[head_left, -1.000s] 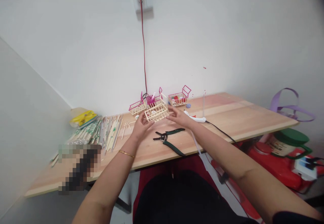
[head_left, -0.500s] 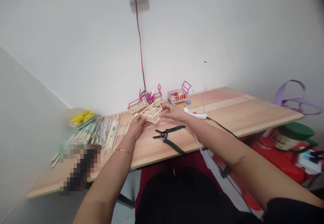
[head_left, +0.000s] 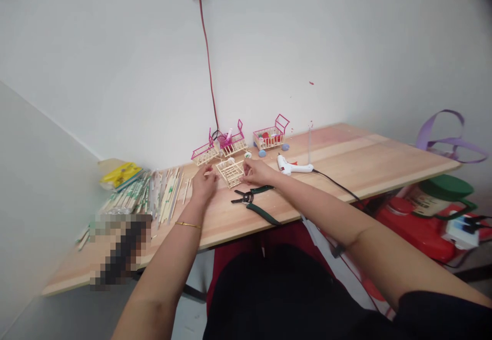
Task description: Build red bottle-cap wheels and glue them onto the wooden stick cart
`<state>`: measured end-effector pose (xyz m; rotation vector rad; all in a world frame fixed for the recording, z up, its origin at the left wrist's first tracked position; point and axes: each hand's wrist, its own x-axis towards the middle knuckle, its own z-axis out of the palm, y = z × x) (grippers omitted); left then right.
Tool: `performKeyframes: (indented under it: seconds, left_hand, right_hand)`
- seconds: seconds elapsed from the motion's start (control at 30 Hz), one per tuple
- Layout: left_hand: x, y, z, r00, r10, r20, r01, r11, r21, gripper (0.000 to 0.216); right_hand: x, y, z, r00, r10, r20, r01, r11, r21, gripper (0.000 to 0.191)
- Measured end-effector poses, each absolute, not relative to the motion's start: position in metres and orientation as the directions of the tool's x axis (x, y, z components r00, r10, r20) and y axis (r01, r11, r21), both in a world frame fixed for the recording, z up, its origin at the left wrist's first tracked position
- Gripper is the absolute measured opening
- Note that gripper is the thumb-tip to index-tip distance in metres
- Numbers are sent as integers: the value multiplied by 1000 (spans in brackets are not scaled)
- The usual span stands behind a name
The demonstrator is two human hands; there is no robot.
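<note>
My right hand [head_left: 258, 172] grips the right edge of a small frame basket made of pale wooden sticks [head_left: 230, 174], held tilted just over the table. To its left, my left hand [head_left: 204, 181] is apart from the basket, its fingers curled in toward the thumb. A small pale spot shows at those fingertips, too small to name. Right below the basket lies a pair of wire strippers [head_left: 251, 201] with dark green handles, jaws apart. A white glue gun [head_left: 294, 166] rests beyond my right hand.
Several small stick carts with pink rims, one a cart on blue wheels [head_left: 269, 137], stand by the wall. Bundled sticks [head_left: 132, 194] and loose sticks [head_left: 169, 196] lie at left with a yellow packet [head_left: 121, 175]. The glue gun's black cord [head_left: 338, 188] crosses the table's front edge.
My left hand has let go of the stick basket and drawn slightly left. The basket has turned in my right hand, its slatted side now toward me. The view has shifted slightly.
</note>
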<state>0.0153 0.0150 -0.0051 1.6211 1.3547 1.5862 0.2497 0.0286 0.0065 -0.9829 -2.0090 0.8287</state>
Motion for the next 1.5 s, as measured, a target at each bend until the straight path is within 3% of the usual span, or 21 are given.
performKeyframes:
  seconds: [0.27, 0.53, 0.9, 1.27, 1.5]
  left_hand:
    - [4, -4, 25, 116, 910, 399, 192, -414, 890, 28]
    - [12, -9, 29, 162, 889, 429, 269, -458, 847, 23]
    - [10, -5, 27, 169, 804, 570, 425, -582, 693, 16]
    - [8, -4, 26, 138, 788, 600, 442, -591, 675, 15]
    - [6, -3, 25, 135, 839, 528, 373, -537, 757, 16]
  right_hand:
    - [263, 29, 9, -444, 800, 403, 314, 560, -767, 45]
    - [265, 29, 20, -465, 727, 505, 189, 639, -746, 33]
    - [255, 35, 17, -478, 700, 530, 159, 663, -732, 22]
    - [251, 33, 17, -551, 650, 523, 110, 678, -727, 27]
    - [249, 35, 17, -572, 635, 519, 125, 693, -710, 24]
